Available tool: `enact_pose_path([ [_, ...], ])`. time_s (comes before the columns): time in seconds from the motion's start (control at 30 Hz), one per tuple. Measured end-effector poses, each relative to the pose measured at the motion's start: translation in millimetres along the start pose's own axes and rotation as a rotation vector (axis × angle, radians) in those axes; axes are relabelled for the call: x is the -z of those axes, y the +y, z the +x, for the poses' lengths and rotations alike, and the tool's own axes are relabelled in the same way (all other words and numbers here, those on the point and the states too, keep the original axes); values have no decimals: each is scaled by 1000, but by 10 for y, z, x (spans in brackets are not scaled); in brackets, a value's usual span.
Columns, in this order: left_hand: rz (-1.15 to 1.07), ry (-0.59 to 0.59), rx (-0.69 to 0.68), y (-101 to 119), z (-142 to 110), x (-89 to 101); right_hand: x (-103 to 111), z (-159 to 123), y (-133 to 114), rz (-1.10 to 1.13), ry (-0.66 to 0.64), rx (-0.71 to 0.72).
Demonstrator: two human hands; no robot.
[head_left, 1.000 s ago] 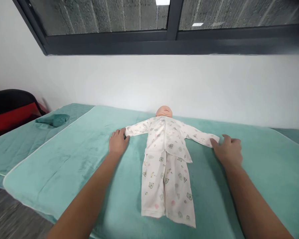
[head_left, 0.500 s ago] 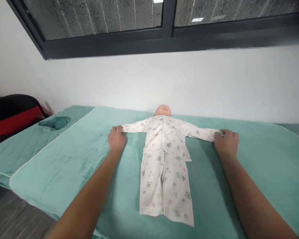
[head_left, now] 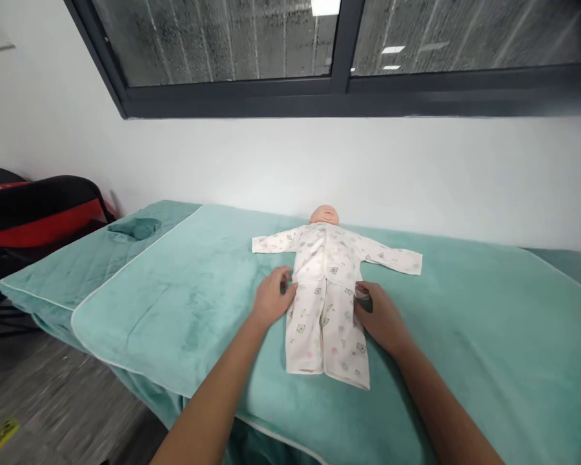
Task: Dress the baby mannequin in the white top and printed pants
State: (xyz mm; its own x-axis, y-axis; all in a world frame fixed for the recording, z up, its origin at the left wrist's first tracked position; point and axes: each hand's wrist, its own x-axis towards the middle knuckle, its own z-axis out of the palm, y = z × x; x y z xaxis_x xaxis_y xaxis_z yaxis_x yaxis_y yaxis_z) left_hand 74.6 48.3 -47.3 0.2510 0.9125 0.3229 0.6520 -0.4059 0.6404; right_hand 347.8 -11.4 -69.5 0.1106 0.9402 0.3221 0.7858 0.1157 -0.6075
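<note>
A doll [head_left: 324, 214] lies on its back, only its head showing above the clothes. It has on a white printed baby shirt [head_left: 314, 252] with both sleeves spread sideways, and matching baby pants [head_left: 304, 342] below. My left hand [head_left: 274, 297] is at the left side of the waist, thumb and finger closed on the edge of the shirt near its hem. On the opposite side, my right hand [head_left: 378, 316] pinches the shirt's other lower edge, with a little white cloth showing between the fingers. The doll's limbs are hidden by the clothing.
Beneath the doll is a teal padded bed cover [head_left: 184, 290]; a quilted section with a face hole [head_left: 136, 227] lies to the left. Black and red chairs [head_left: 48, 210] stand at far left. Behind are a white wall [head_left: 223, 161] and a dark window frame [head_left: 271, 103].
Both hands have let go of the sleeve ends and moved inward and down to the waist. The lower shirt edge at right no longer flares out. The camera view has shifted.
</note>
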Motion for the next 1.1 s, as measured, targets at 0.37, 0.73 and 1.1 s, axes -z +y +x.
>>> enact_pose_path([
  [0.37,410,-7,-144,146,-71,-39,109,-38,-58,44,104,-150],
  [0.73,442,4,-303,71,-50,-43,153,-716,-289,244,77,-189],
  [1.1,315,98,-312,60,-109,-70,-77,-1220,-971,20,107,307],
])
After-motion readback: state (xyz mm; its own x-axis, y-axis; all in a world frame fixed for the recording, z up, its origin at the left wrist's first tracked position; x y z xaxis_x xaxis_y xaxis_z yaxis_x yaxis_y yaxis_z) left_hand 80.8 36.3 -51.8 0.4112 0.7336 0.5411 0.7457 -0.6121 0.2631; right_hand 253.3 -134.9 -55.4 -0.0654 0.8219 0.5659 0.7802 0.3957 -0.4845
